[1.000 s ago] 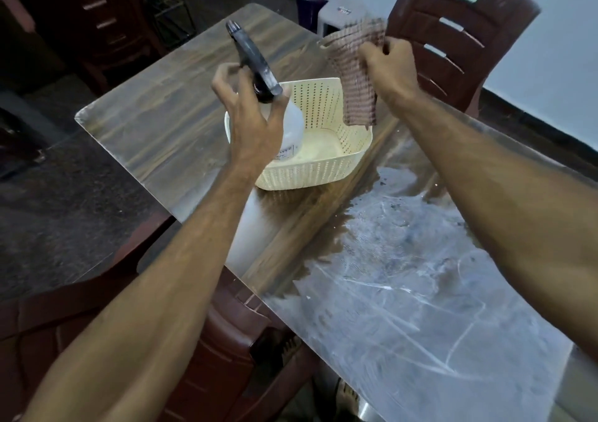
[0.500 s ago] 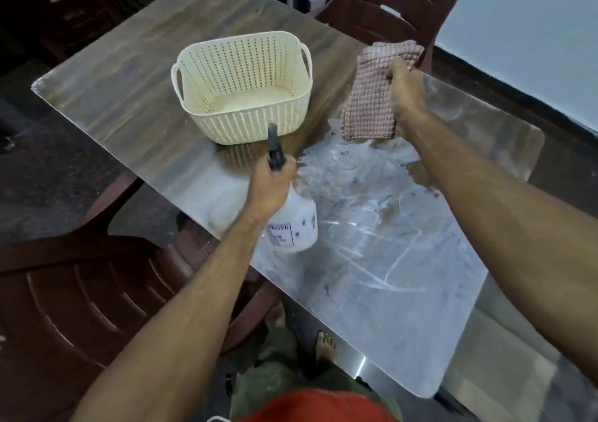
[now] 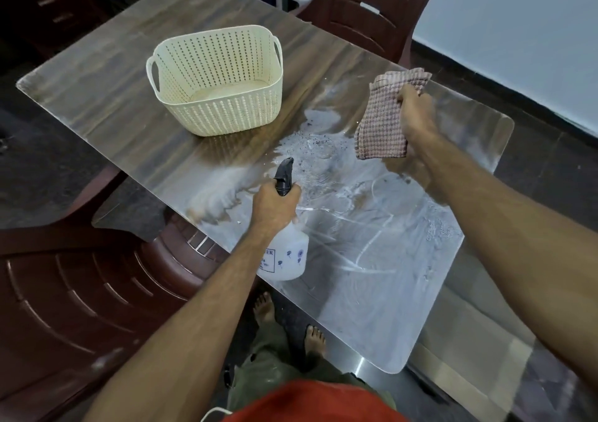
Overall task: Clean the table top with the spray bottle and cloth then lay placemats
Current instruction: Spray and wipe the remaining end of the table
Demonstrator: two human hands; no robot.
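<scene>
My left hand [image 3: 274,208] grips the neck of a white spray bottle [image 3: 288,260] with a black trigger head, its nozzle pointing at the middle of the table. Fresh droplets and white smears cover the glossy wood-grain table top [image 3: 106,108] ahead of the nozzle and to the right. My right hand [image 3: 415,121] holds a folded pink checked cloth [image 3: 382,124] just above the table's right side, hanging down from my fingers. No placemats are visible.
An empty cream perforated basket [image 3: 215,82] stands on the far left half of the table. Dark brown plastic chairs sit at the near left [image 3: 74,292] and the far side [image 3: 365,7]. My bare feet show below the table's near edge.
The spray bottle came down from above the basket to the near table edge, aimed at the middle. The cloth hand shifted right and lower. New wet spray marks show by the nozzle.
</scene>
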